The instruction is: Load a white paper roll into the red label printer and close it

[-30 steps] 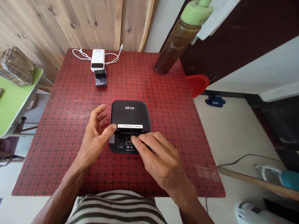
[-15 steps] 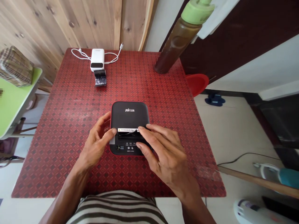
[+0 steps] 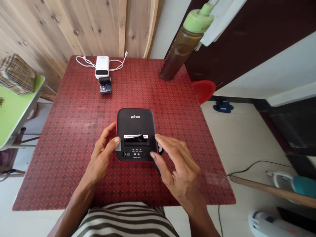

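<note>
A black label printer [image 3: 135, 123] with red lower edges and white lettering rests on the red patterned table [image 3: 81, 108]. From its slot a short dark strip [image 3: 138, 137] sticks up over a white warning label. Small buttons sit on its near part. My left hand [image 3: 103, 151] grips the left side, thumb on the top edge and fingers round the side. At the right side is my right hand [image 3: 176, 159], thumb and forefinger apart, their tips at the edge. Partly behind those fingers shows a small white and dark round part, which I cannot make out.
At the far left of the table lie a white power bank [image 3: 102, 65] with a cable and a curled black strip [image 3: 105, 85]. A tall brown bottle [image 3: 181, 46] with a green cap stands at the far right. Beyond it is a red stool [image 3: 204, 91].
My right hand has drawn back from the slot to the printer's right edge, thumb and forefinger wider apart. The dark strip now stands up out of the slot. My left hand keeps its hold.
</note>
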`<state>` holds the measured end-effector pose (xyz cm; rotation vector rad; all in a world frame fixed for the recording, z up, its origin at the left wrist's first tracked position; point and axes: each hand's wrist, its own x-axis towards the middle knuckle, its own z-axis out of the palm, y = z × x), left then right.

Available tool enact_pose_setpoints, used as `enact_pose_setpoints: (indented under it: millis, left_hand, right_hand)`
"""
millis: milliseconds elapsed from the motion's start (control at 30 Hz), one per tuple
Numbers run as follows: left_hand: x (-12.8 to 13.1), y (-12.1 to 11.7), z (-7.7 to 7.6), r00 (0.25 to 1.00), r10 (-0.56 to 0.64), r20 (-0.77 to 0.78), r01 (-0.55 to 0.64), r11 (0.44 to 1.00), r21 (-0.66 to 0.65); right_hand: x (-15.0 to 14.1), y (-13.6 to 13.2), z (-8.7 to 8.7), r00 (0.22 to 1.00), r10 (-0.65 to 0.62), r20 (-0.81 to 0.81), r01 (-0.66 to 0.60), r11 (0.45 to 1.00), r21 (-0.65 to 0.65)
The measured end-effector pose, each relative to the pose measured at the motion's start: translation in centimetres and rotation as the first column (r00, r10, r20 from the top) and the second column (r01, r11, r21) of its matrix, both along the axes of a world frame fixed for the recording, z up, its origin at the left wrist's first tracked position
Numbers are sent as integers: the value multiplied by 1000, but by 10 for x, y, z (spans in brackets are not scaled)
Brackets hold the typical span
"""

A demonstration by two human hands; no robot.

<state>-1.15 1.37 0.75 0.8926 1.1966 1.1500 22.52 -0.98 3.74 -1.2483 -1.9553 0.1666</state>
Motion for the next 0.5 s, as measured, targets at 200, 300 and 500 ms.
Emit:
enact_pose_setpoints:
  millis: [200, 300, 500]
  left_hand:
    - [-7, -15, -3, 1000, -19, -8, 19, 1000, -18]
    - [-6, -13, -1, 999, -9, -38, 9, 1000, -1]
    - [2, -10, 6, 999, 51, 10, -50, 996, -68]
  right_hand:
    - [-9, -23, -15, 985, -161, -63, 155, 983, -93]
    - [-15, -27, -20, 975, -206, -81, 197, 974, -109]
    - [-21, -28, -26, 969, -230, -90, 220, 970, -105]
